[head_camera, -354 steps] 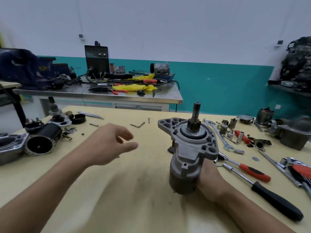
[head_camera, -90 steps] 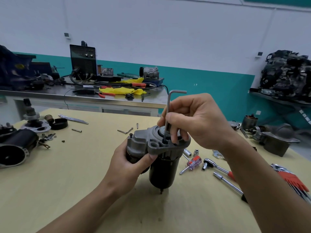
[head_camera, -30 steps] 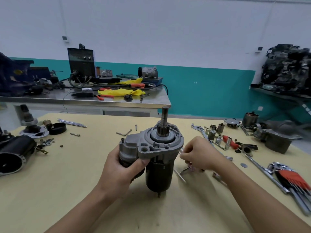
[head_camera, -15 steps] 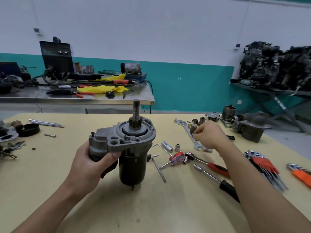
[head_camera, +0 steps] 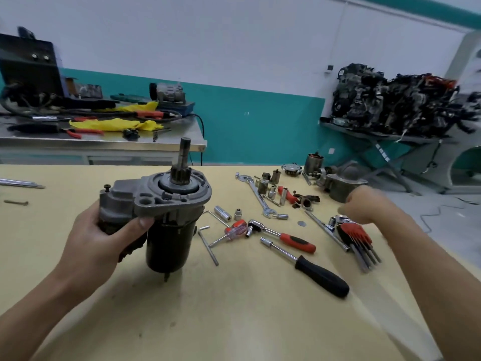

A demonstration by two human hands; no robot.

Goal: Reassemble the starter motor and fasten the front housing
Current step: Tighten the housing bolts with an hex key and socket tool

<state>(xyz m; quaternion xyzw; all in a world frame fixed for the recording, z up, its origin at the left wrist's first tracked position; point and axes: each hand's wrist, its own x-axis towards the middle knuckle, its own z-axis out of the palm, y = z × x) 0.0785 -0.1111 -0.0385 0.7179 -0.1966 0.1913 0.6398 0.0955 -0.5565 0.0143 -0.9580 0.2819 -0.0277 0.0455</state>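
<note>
So your right hand (head_camera: 364, 204) has left the starter motor (head_camera: 161, 217) altogether — a second ago it was just beside the housing, and three seconds ago it was turning an L-shaped hex key in the front housing (head_camera: 171, 194). Now it is well to the right of the motor, blurred, hovering over the red hex key set (head_camera: 355, 234); whether its fingers are curled on anything, I cannot tell. That key now lies on the table (head_camera: 234, 308) just right of the motor (head_camera: 208, 247). My reading: you are after a different size or tool, so the fastening is not finished.

Your left hand (head_camera: 104, 238) is wrapped firmly round the left side of the motor, thumb pressed under the housing flange. The motor stands upright, shaft (head_camera: 183, 162) pointing up, its bottom stud apparently touching the table. It sits in your left hand, far from your right — keep it steady while you reach.
</note>
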